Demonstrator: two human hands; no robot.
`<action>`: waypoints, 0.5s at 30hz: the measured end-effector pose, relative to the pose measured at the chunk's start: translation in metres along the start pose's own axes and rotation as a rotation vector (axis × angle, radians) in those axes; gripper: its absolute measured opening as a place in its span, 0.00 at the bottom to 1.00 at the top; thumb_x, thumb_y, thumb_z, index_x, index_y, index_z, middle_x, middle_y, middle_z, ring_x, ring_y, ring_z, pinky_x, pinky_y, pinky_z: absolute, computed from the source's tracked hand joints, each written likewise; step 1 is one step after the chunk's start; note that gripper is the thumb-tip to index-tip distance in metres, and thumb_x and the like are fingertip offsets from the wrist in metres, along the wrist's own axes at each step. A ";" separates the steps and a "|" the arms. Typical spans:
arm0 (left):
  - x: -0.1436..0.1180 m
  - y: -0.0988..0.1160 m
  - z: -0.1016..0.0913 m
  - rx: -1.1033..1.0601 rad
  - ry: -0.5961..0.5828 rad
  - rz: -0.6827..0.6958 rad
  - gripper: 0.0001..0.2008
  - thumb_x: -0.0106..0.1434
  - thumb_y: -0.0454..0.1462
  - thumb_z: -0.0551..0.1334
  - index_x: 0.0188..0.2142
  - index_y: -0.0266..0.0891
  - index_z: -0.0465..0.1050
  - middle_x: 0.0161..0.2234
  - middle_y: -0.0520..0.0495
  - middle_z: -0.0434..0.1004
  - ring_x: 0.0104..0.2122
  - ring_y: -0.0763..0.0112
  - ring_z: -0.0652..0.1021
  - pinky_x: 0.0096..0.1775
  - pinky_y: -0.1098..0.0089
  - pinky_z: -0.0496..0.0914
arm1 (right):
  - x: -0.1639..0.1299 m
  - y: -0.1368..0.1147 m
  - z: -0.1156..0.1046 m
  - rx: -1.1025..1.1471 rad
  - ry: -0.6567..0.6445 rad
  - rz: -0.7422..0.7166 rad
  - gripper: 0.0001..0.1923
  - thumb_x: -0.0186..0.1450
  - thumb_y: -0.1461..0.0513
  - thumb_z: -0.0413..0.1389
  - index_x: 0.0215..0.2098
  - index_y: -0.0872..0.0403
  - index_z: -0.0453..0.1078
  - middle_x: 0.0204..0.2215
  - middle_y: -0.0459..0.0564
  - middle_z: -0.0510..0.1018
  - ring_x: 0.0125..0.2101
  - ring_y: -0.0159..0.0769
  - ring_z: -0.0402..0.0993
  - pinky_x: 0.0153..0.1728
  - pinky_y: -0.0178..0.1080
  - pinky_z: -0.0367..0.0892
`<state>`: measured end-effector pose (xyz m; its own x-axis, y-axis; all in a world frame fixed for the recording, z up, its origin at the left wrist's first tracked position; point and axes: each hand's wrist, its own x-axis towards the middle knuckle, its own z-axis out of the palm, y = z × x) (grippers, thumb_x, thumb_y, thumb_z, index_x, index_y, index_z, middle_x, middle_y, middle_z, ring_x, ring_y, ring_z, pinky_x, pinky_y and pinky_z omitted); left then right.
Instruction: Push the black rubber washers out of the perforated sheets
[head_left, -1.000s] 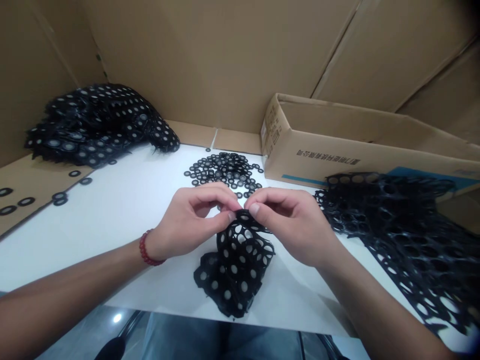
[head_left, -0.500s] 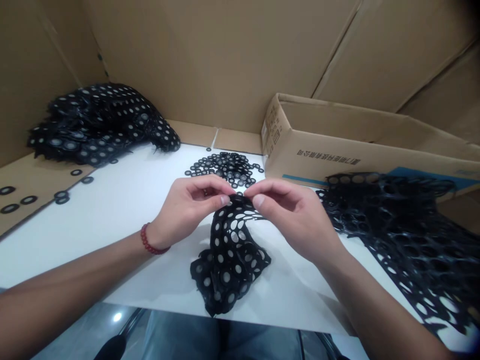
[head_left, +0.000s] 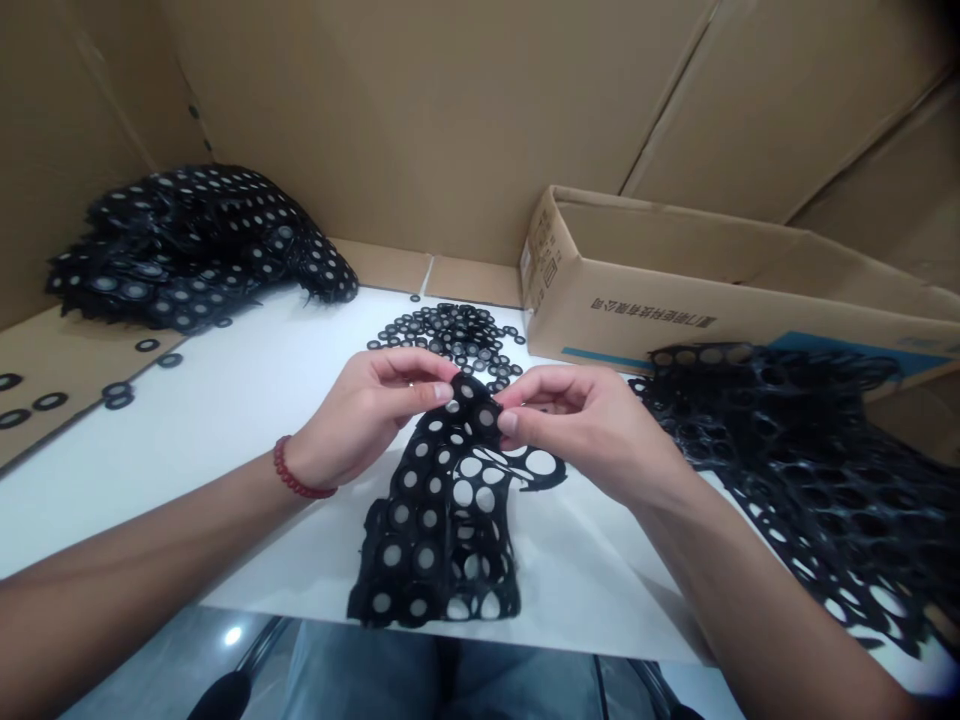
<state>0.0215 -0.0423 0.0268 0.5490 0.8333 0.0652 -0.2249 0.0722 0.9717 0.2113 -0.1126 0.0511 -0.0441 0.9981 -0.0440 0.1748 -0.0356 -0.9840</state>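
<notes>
A black rubber sheet [head_left: 409, 515] patterned with rings and round holes hangs down over the white table, its lower end near the front edge. My left hand [head_left: 375, 410] pinches the sheet's top edge between thumb and forefinger. Opposite it, my right hand [head_left: 577, 420] is closed on a ring at the top right of the same sheet. On the sheet's left part rings are still set in the rubber, while the right part shows larger open holes. Just beyond my fingers lies a pile of loose black rings [head_left: 454, 335].
A heap of ringed black sheets [head_left: 202, 240] lies at the back left, with several stray rings [head_left: 118, 390] near it. An open cardboard box [head_left: 637, 300] stands at the back right. In front of it lies a heap of holed black sheet [head_left: 810, 450]. Cardboard walls [head_left: 420, 120] enclose the table.
The sheet has spread out flatter and its lower end has swung left. My right hand has shifted slightly down, and a ring now shows at its fingertips.
</notes>
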 end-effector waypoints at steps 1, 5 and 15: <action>0.000 0.000 0.000 -0.025 -0.003 -0.023 0.05 0.52 0.31 0.67 0.31 0.36 0.77 0.30 0.49 0.78 0.29 0.72 0.77 0.36 0.69 0.71 | 0.000 0.000 0.000 0.022 -0.008 0.008 0.08 0.51 0.61 0.65 0.29 0.56 0.75 0.23 0.46 0.79 0.24 0.30 0.75 0.27 0.33 0.70; -0.001 0.001 0.000 -0.090 -0.032 -0.084 0.05 0.52 0.31 0.67 0.31 0.36 0.77 0.29 0.49 0.78 0.29 0.72 0.77 0.34 0.70 0.72 | 0.000 0.000 0.002 0.099 -0.057 0.015 0.09 0.50 0.61 0.66 0.28 0.57 0.75 0.24 0.46 0.79 0.24 0.30 0.75 0.29 0.33 0.72; 0.000 -0.006 0.002 -0.050 -0.089 -0.105 0.05 0.52 0.32 0.67 0.32 0.36 0.77 0.31 0.47 0.77 0.31 0.69 0.76 0.36 0.67 0.71 | 0.002 0.012 0.008 0.284 -0.186 0.013 0.08 0.54 0.60 0.64 0.30 0.56 0.75 0.27 0.45 0.77 0.27 0.28 0.73 0.32 0.33 0.69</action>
<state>0.0246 -0.0440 0.0216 0.6405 0.7678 -0.0138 -0.2012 0.1852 0.9619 0.2053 -0.1113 0.0373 -0.2269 0.9720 -0.0618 -0.1033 -0.0871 -0.9908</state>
